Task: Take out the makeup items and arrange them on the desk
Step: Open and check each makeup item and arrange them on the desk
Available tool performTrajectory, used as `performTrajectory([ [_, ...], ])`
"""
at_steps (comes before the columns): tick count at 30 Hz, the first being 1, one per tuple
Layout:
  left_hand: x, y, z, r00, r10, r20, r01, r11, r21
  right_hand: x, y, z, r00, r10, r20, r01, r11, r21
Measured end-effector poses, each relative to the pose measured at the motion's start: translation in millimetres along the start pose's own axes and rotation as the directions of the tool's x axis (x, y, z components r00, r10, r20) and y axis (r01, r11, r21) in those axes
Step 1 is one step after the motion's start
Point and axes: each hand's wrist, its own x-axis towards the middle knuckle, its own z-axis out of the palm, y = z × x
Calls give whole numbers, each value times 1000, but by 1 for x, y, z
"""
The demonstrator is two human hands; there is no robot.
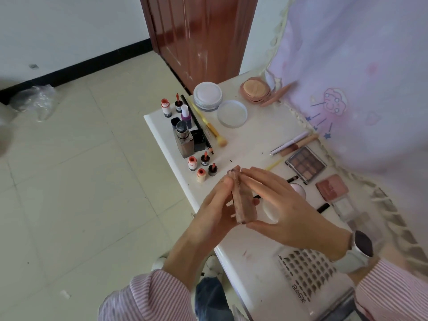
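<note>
Pale square tiles cover the floor (pixel 76 181), meeting a white wall (pixel 69 26) along a black skirting (pixel 76 66). A reddish-brown wooden door (pixel 199 35) stands behind the white bench (pixel 250 140). A lilac curtain (pixel 359 77) with lace trim and cartoon print hangs on the right. Crumpled clear plastic (pixel 34 100) lies by the wall. Daylight is soft.

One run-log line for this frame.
stage: mid-arranging | hands: left, right together hold clear compact above desk | laid out: eyeshadow palette
</note>
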Motion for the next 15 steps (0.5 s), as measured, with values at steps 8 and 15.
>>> performTrajectory([
  [8,9,-14,10,953,232,-195,-238,971,-6,-6,-4,7,971,163,-176,-154,986,62],
  [15,11,-3,15,990,61,-130,-100,943,-318,-13,6,6,945,-9,-326,5,1000,-12],
])
